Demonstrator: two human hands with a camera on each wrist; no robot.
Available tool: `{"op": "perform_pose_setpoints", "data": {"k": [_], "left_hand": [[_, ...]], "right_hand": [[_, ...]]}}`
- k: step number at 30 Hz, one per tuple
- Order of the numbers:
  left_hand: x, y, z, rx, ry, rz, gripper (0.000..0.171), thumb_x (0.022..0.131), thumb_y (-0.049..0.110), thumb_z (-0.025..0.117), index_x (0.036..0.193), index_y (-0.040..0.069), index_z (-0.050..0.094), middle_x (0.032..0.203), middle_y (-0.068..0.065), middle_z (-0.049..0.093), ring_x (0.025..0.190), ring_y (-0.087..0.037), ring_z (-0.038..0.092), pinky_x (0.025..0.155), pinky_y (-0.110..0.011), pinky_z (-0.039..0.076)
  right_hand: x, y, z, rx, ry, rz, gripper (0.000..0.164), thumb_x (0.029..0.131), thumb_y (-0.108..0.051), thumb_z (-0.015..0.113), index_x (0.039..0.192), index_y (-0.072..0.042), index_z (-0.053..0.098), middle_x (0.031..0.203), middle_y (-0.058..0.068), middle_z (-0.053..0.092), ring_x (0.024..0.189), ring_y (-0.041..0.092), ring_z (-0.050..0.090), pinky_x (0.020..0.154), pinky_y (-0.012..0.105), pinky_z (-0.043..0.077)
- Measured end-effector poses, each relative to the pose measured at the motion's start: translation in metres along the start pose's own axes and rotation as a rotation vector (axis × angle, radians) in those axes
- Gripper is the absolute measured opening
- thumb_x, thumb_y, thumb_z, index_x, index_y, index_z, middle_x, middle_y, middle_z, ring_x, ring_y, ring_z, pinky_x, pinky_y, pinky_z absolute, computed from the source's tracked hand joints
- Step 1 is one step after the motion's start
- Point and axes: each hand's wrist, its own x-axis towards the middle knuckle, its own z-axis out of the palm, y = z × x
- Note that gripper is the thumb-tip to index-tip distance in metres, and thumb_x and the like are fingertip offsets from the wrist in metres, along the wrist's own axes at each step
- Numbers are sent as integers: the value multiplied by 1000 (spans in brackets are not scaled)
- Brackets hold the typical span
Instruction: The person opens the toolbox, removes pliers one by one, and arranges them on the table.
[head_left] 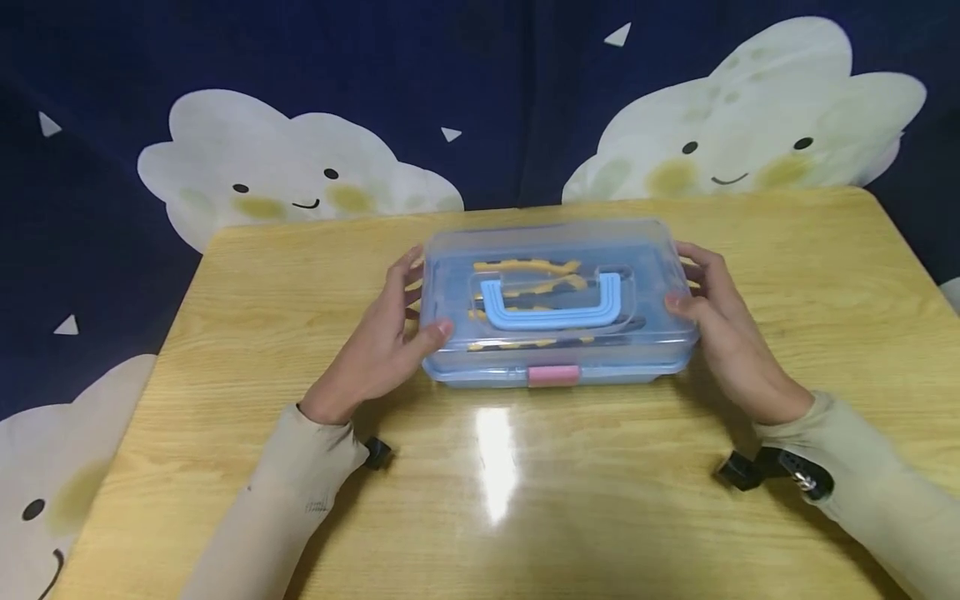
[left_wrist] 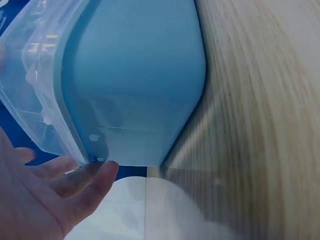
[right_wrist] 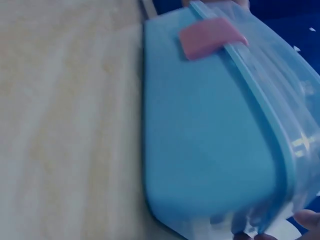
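A plastic storage box (head_left: 480,367) with a light blue base, a clear lid and a blue carry handle (head_left: 551,317) lies on the wooden table. Its pink latch (head_left: 553,376) faces the front and is fastened over the rim. My left hand (head_left: 382,337) grips the left end, thumb on the lid's edge and fingertips (left_wrist: 107,170) at the rim below it. On the other end, my right hand (head_left: 731,333) holds on with its thumb over the lid and the fingers around the side. Several yellow-and-dark strips (head_left: 525,266) show through the lid.
The wooden table (head_left: 300,275) reaches back to a dark blue curtain (head_left: 517,100) printed with smiling white clouds. A small black device (head_left: 738,471) is strapped at the right wrist, another (head_left: 377,452) at the left.
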Motion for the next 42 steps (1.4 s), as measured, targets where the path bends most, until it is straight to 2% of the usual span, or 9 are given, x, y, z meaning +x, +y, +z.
{"op": "perform_pose_setpoints", "data": {"k": [4, 8, 13, 18, 21, 25, 31, 36, 42], "left_hand": [[-1, 0, -5, 23, 5, -11, 101, 97, 57, 58, 166, 30, -11, 173, -6, 17, 157, -28, 30, 112, -54, 47], [5, -3, -11, -33, 41, 31, 99, 96, 63, 56, 167, 30, -4, 175, 1, 10, 161, -25, 21, 115, -55, 43], [10, -8, -11, -97, -2, 8, 96, 97, 51, 61, 167, 28, -1, 172, -3, 20, 140, -34, 48, 105, -52, 53], [5, -11, -8, -95, 20, 32, 95, 97, 49, 62, 168, 24, 3, 171, -6, 22, 142, -32, 43, 109, -54, 48], [3, -11, -7, -100, 11, 27, 95, 97, 51, 62, 168, 25, 3, 170, -7, 24, 139, -34, 46, 107, -56, 52], [5, -7, -8, -54, -8, 11, 97, 96, 55, 62, 167, 28, 2, 171, -5, 23, 138, -34, 48, 106, -55, 54], [4, 2, -13, 49, -23, 23, 121, 78, 81, 69, 167, 31, 4, 173, 5, 18, 153, -25, 34, 120, -57, 40], [5, 3, -14, 47, -65, -4, 131, 71, 59, 90, 167, 32, 4, 174, 9, 12, 153, -24, 34, 123, -56, 38], [7, 1, -17, 46, -90, -25, 131, 73, 38, 94, 166, 35, 3, 174, 11, 10, 153, -25, 36, 124, -56, 37]], "right_hand": [[1, -8, -4, -102, -21, -7, 57, 105, -19, 48, 158, -32, 31, 162, 7, 35, 136, 18, 46, 94, 11, 44], [4, -15, -4, -107, -68, -10, 63, 106, -22, 52, 160, -41, 27, 165, 3, 34, 142, 21, 46, 94, 9, 48], [5, -16, -4, -75, -119, -3, 68, 107, -23, 51, 162, -46, 19, 168, 8, 34, 141, 14, 47, 97, 10, 50], [8, -14, -4, -97, -124, -12, 69, 107, -24, 50, 162, -48, 16, 175, -8, 14, 161, 22, 19, 133, 36, 19], [7, -12, -4, -114, -114, -8, 69, 106, -25, 50, 163, -47, 17, 175, -1, 19, 158, 27, 26, 129, 32, 28], [5, -14, -6, -130, -87, 2, 67, 107, -25, 52, 162, -46, 21, 168, 6, 32, 143, 22, 44, 96, 7, 44], [4, -20, -10, -142, -61, -9, 69, 105, -22, 58, 161, -44, 25, 167, 2, 32, 147, 27, 40, 95, 7, 44], [3, -18, -9, -155, -48, -16, 69, 105, -20, 58, 162, -43, 27, 169, 1, 32, 145, 21, 43, 96, 7, 45], [1, -10, -5, -140, -19, -50, 68, 106, -17, 53, 164, -39, 25, 170, 3, 31, 142, 16, 44, 97, 7, 43]]}}
